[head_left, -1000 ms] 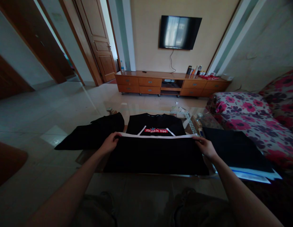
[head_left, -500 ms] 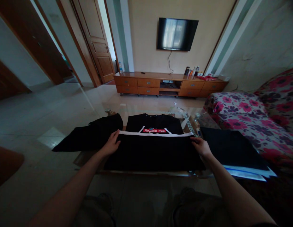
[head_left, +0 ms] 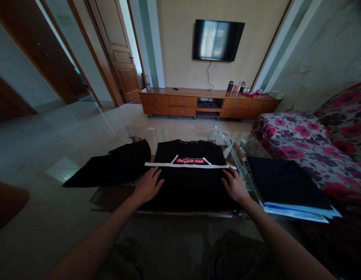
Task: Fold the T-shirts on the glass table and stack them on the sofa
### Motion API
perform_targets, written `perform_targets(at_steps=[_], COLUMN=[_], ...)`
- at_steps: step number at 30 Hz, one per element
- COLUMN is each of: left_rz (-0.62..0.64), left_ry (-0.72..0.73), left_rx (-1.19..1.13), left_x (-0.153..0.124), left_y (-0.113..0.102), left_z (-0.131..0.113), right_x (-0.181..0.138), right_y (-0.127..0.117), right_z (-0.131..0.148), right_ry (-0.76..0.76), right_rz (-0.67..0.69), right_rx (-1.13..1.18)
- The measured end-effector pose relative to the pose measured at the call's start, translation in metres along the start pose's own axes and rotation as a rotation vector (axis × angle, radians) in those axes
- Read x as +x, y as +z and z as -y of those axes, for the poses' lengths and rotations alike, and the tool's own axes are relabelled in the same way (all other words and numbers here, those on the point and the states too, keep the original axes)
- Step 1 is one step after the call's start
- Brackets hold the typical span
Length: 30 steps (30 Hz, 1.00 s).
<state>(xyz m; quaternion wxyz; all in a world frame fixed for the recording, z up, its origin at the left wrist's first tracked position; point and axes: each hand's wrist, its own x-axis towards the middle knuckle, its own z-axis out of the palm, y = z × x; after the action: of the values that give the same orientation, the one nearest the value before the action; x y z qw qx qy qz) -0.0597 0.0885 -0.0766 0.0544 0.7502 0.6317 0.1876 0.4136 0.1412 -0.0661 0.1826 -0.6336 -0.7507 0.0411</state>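
Observation:
A black T-shirt [head_left: 189, 188] lies on the glass table [head_left: 134, 133], its lower part folded up so that a white hem band runs across it. Above the band, the red "Remain free" print and the neckline show. My left hand [head_left: 149, 182] rests on the folded part near its left side, fingers stretched out and holding nothing. On the right side my right hand [head_left: 234, 183] lies likewise, its fingers apart just below the white band. Left of the shirt is a heap of black cloth [head_left: 110, 163].
A stack of folded black clothes [head_left: 285, 182] with white and blue edges sits at the right, beside the flowered sofa [head_left: 297, 132]. Across the room stands a wooden TV cabinet [head_left: 183, 103] with several bottles on it, below a wall-mounted television [head_left: 218, 41].
Both hands have let go of the ends of the white hem and moved inward, now flat on the folded cloth. The shirt's fold stays in place.

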Motion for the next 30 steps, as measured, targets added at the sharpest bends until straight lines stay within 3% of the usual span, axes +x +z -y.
perform_targets(at_steps=[4, 9, 13, 17, 20, 23, 27, 30], left_rz=[0.045, -0.003, -0.013, 0.101, 0.135, 0.095, 0.101, 0.119], left_ry=[-0.033, -0.003, 0.077, 0.127, 0.119, 0.098, 0.162, 0.139], left_rx=[0.027, 0.108, 0.161, 0.130, 0.137, 0.140, 0.097, 0.088], left_x=[-0.003, 0.009, 0.010, 0.003, 0.003, 0.007, 0.007, 0.003], left_y=[0.016, 0.011, 0.011, 0.018, 0.020, 0.024, 0.037, 0.047], left_z=[-0.002, -0.008, -0.043, -0.070, -0.078, -0.095, -0.132, -0.149], right_x=[-0.012, -0.007, -0.014, -0.026, -0.026, -0.020, -0.019, -0.025], right_y=[0.013, 0.012, 0.012, 0.017, 0.019, 0.018, 0.024, 0.034], right_z=[0.010, 0.016, 0.058, 0.091, 0.103, 0.125, 0.167, 0.184], right_ry=[0.013, 0.052, 0.046, -0.052, 0.019, 0.036, -0.162, -0.208], right_rz=[0.117, 0.130, 0.099, 0.224, 0.261, 0.205, 0.146, 0.149], right_rx=[-0.101, -0.210, -0.247, -0.171, -0.143, -0.085, -0.002, 0.005])
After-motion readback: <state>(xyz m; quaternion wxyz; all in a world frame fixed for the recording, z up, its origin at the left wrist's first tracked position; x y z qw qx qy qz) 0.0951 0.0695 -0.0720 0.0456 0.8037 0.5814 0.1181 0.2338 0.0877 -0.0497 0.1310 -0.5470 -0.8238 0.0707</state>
